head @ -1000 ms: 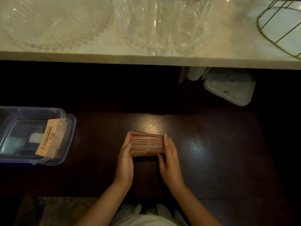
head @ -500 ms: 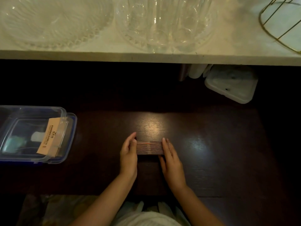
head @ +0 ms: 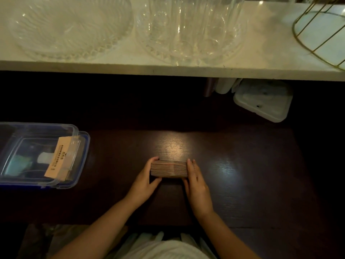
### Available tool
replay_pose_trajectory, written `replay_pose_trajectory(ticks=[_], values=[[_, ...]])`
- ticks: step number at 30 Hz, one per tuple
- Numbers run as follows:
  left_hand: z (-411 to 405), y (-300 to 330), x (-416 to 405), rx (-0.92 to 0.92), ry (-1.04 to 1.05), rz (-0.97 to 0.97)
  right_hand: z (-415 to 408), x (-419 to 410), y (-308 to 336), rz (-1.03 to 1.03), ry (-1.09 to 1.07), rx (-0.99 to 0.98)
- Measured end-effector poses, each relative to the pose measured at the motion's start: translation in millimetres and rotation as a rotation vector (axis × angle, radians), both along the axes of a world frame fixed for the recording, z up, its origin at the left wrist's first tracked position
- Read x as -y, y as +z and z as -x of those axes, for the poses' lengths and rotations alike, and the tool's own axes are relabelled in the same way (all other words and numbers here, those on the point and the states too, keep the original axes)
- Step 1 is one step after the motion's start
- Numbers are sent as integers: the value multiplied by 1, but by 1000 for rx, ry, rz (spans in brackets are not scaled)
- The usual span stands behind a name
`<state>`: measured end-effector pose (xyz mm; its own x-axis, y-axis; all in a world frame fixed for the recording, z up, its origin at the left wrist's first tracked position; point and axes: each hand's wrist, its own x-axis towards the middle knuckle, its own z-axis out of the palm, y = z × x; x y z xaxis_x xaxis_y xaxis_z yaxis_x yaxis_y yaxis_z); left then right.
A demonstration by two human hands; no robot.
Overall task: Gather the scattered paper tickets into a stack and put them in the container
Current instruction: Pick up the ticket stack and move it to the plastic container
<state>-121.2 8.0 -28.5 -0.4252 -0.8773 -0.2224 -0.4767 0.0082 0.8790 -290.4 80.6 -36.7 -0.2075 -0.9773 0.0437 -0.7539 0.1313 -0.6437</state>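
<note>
A stack of brown paper tickets (head: pixel 169 168) stands on its long edge on the dark wooden table (head: pixel 242 174), edges facing up. My left hand (head: pixel 144 181) presses its left end and my right hand (head: pixel 196 186) presses its right end, so both hands hold the stack between them. At the far left sits a clear plastic container (head: pixel 40 155) with a blue rim; a tan ticket bundle (head: pixel 59 159) leans inside against its right wall.
A white shelf (head: pixel 168 70) overhangs the back of the table, carrying two cut-glass bowls (head: pixel 72 27) and a gold wire basket (head: pixel 321 32). A white lidded box (head: pixel 263 102) lies under the shelf at the back right. Between my hands and the container lies bare tabletop.
The stack, tilted with its face showing a second ago, now stands squarely on edge. My left hand has closed in around its left end; both hands shifted slightly.
</note>
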Motion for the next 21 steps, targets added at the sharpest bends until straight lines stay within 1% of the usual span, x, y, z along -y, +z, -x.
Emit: replay_pose_trajectory(ticks=[2,4,6,7,8,10,12,13,14,16,17,19,21], values=[[-3,4,5,11,-12,1,-1,2,3,-55,21,18],[-12,12,16,19,-46,-46,4,8,9,-112,73,32],[-15,26,30,-15,-22,-109,11,17,19,-177,80,114],[-13,34,36,-72,32,-146,13,23,26,-221,59,192],[-11,42,41,-156,108,-190,13,28,34,-277,29,319],[-2,55,46,-381,276,-303,6,36,50,-404,-11,666],[9,64,45,-565,419,-417,-7,40,59,-469,-68,896],[14,67,42,-598,463,-456,-13,41,61,-484,-117,997],[19,68,38,-589,484,-482,-18,43,63,-496,-176,1101],[23,69,31,-512,476,-499,-24,45,64,-538,-261,1258],[24,69,29,-479,477,-507,-25,45,65,-566,-266,1262],[20,70,30,-442,489,-553,-22,45,67,-620,-206,1168],[13,73,32,-407,456,-602,-16,46,71,-621,-152,1129]])
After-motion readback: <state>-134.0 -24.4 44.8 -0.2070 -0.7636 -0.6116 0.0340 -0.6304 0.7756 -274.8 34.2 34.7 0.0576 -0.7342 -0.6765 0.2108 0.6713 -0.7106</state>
